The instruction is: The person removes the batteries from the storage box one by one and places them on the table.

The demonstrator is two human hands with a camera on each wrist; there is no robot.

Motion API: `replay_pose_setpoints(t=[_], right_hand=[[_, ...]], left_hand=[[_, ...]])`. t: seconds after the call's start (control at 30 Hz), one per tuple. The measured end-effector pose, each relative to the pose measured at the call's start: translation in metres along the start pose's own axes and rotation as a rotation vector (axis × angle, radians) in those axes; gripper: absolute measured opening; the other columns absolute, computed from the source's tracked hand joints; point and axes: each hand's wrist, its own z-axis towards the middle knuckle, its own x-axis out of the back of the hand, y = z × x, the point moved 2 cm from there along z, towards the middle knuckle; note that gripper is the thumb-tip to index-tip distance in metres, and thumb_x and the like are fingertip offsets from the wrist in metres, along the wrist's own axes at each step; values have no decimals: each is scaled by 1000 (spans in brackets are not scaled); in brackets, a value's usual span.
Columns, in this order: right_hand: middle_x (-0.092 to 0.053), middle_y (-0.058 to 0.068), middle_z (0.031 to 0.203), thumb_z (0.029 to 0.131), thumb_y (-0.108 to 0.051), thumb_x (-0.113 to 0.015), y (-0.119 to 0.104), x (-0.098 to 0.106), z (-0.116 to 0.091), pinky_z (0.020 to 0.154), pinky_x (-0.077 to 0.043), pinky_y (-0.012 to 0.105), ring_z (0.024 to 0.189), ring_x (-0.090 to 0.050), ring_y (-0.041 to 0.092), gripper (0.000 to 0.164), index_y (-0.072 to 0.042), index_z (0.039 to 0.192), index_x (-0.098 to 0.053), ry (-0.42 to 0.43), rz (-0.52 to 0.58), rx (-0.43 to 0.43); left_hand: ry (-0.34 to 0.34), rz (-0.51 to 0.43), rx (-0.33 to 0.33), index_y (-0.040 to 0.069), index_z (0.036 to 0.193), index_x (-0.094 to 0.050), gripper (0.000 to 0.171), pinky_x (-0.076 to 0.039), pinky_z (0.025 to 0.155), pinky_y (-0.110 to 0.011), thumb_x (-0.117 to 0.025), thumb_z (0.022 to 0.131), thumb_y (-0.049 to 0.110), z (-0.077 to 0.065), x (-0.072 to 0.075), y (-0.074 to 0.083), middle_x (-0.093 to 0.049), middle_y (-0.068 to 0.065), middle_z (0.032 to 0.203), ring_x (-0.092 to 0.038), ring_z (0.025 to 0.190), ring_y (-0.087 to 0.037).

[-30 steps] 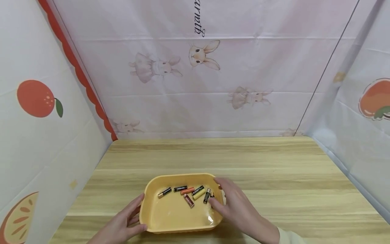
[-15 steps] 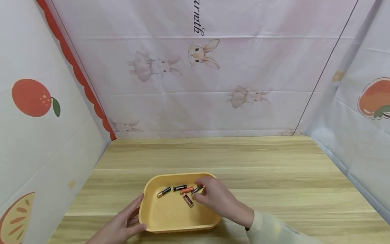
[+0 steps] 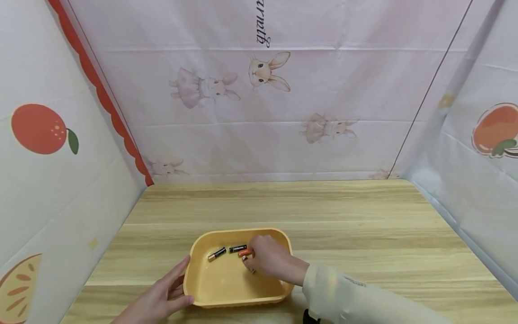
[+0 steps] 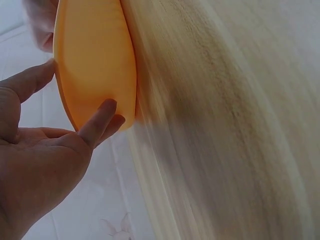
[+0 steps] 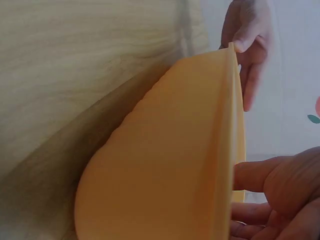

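A yellow plastic basin (image 3: 226, 288) stands near the table's front, batteries scattered on its floor. My left hand (image 3: 165, 291) holds its left end, thumb at the near corner and fingers along the outer wall (image 4: 97, 55). Inside the basin, my right hand (image 3: 269, 257) has its fingers bent down and its thumb across a dark red battery (image 3: 252, 271). An orange battery (image 3: 243, 253) shows beside those fingers. Farther left lie a black battery (image 3: 237, 249) and a black-and-copper battery (image 3: 217, 254). The area beneath my right palm is hidden; I cannot tell how many batteries it covers.
The wood-grain table (image 3: 275, 202) extends behind and beside the basin. A pale rabbit-print sheet (image 3: 259, 108) rises at its back edge, and fruit-print sheets close off the left side (image 3: 81, 189) and right side (image 3: 477, 180).
My right hand has moved left from the basin's right end, over the yellow and black-green batteries, to the dark red one. Those passed over are now hidden. My left hand has stayed at the basin.
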Motion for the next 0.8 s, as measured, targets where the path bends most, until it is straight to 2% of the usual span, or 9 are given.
replay_pose_setpoints(t=[0.07, 0.17, 0.3, 0.37, 0.43, 0.67, 0.8], right_hand=[[-54, -12, 60, 85, -6, -79, -1, -3, 2, 42, -30, 16, 45, -37, 1, 24, -15, 65, -68, -23, -20, -14], [-51, -11, 52, 87, -5, -77, -1, -7, 4, 39, -27, 16, 41, -36, 1, 33, -14, 58, -62, -55, -30, -42], [-40, -10, 45, 89, -4, -74, -1, -13, 4, 36, -23, 16, 37, -33, 2, 50, -17, 51, -44, -77, -86, -64], [-37, -10, 46, 88, -2, -72, -2, -16, 4, 37, -23, 17, 39, -33, 3, 51, -19, 52, -39, -68, -138, -48], [-37, -9, 49, 87, -2, -72, -3, -19, 4, 38, -25, 19, 42, -33, 4, 50, -19, 53, -40, -56, -192, -24], [-51, -3, 63, 90, -9, -76, -6, -29, 3, 44, -40, 25, 55, -45, 10, 40, -15, 58, -53, -53, -316, 18], [-53, -3, 66, 92, -12, -76, -5, -32, 4, 46, -43, 25, 57, -46, 10, 44, -15, 55, -54, -67, -334, 30]], left_hand=[[-2, -3, 0, -15, 157, 6, 95, -55, 97, -26, -68, 100, 6, 0, 0, 0, -12, -54, 151, -56, 128, -9], [-5, -6, 5, -14, 157, 6, 95, -55, 97, -26, -68, 101, 6, 0, 0, 0, -13, -54, 151, -58, 127, -9], [0, 6, 17, -14, 157, 6, 95, -55, 97, -28, -68, 100, 6, 0, 0, 0, -14, -53, 151, -56, 132, -34], [5, 10, 28, -14, 157, 6, 96, -55, 97, -29, -68, 100, 6, 0, -1, 1, -13, -53, 151, -50, 132, -48], [15, 13, 38, -14, 157, 5, 96, -56, 96, -29, -69, 99, 6, 0, -1, 1, -12, -52, 152, -46, 133, -56], [23, 22, 40, -14, 157, 3, 97, -56, 97, -29, -70, 99, 6, 1, -2, 0, -10, -52, 153, -44, 133, -58], [12, -2, 52, -13, 158, 5, 96, -55, 97, -28, -69, 100, 7, 0, -1, 1, -12, -52, 153, -46, 133, -54]])
